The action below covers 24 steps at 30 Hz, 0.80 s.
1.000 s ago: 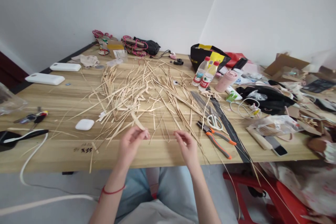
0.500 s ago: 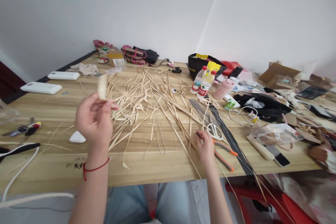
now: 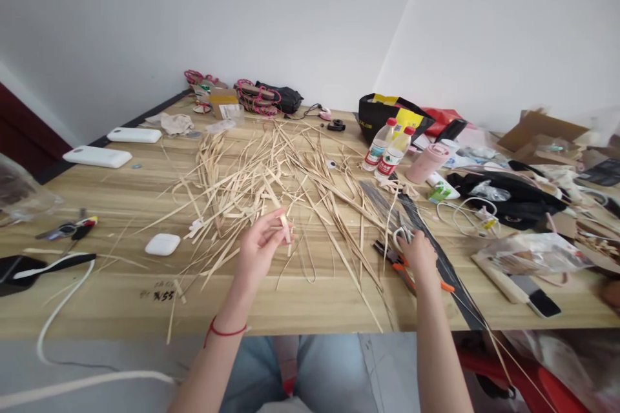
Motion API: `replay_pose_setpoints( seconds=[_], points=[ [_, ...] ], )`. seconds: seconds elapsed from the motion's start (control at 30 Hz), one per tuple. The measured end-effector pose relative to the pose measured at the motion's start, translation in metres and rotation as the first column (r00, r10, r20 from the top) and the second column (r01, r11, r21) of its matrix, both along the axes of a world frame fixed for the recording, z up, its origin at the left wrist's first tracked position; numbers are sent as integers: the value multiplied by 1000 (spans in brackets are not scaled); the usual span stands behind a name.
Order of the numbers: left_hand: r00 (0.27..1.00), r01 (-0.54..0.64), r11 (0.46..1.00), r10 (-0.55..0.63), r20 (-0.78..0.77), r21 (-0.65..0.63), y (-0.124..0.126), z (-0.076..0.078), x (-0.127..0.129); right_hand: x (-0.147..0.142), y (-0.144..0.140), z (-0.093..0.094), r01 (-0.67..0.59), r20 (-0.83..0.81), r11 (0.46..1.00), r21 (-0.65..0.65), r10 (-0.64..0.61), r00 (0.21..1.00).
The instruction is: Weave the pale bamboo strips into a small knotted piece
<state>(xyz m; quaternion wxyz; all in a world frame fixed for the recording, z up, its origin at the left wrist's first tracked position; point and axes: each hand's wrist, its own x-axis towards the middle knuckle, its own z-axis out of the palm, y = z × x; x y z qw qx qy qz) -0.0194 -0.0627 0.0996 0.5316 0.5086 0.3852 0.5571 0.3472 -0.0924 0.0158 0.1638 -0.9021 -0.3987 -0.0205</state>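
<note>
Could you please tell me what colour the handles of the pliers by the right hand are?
Orange, seen in the head view: pliers beside the right hand.

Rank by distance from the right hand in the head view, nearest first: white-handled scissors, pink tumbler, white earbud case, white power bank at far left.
From the right hand:
1. White-handled scissors, under the fingertips.
2. Pink tumbler, behind it, toward the wall.
3. White earbud case, across the table, beyond the left hand.
4. White power bank, far left edge.

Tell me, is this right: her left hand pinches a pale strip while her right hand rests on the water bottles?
Not quite. In the head view the left hand does pinch a pale strip, but the right hand rests on the white-handled scissors; the water bottles stand farther back.
</note>
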Motion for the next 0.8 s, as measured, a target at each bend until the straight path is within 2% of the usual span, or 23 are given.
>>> replay_pose_setpoints(
  seconds=[0.07, 0.13, 0.23, 0.3, 0.37, 0.4, 0.43, 0.47, 0.57, 0.67, 0.8],
  points=[
    [999, 39, 998, -38, 23, -43, -4, -6, 5, 3, -2, 2, -44, -20, 999, 2, 44, 999],
    [997, 41, 996, -36, 65, -81, -7, -8, 8, 3, -6, 4, -36, 6, 998, 48, 36, 999],
    [992, 11, 989, 9, 129, -150, -12, -6, 14, -3, -14, 11, 17, 47, 989, 148, -25, 999],
    [986, -13, 981, 45, 160, -192, -13, -5, 16, -14, -20, 18, 11, 33, 971, 240, -20, 999],
    [978, -37, 974, 81, 190, -224, -13, -5, 18, -30, -25, 25, -48, -43, 939, 341, 66, 997],
    [975, -41, 970, 91, 204, -238, -13, -6, 18, -41, -27, 29, -92, -121, 914, 395, 151, 981],
    [972, -41, 967, 97, 215, -250, -13, -7, 18, -54, -31, 32, -152, -238, 885, 440, 278, 931],
    [970, -38, 965, 98, 223, -259, -12, -8, 18, -68, -35, 34, -206, -341, 842, 499, 410, 846],
    [970, -36, 963, 98, 223, -265, -12, -12, 17, -115, -51, 39, -379, -439, 717, 585, 673, 595],
    [969, -55, 963, 115, 218, -263, -14, -15, 16, -151, -66, 40, -559, -427, 641, 526, 767, 478],
    [971, -56, 966, 111, 212, -251, -17, -18, 16, -169, -74, 38, -636, -407, 587, 502, 809, 425]
  ],
)
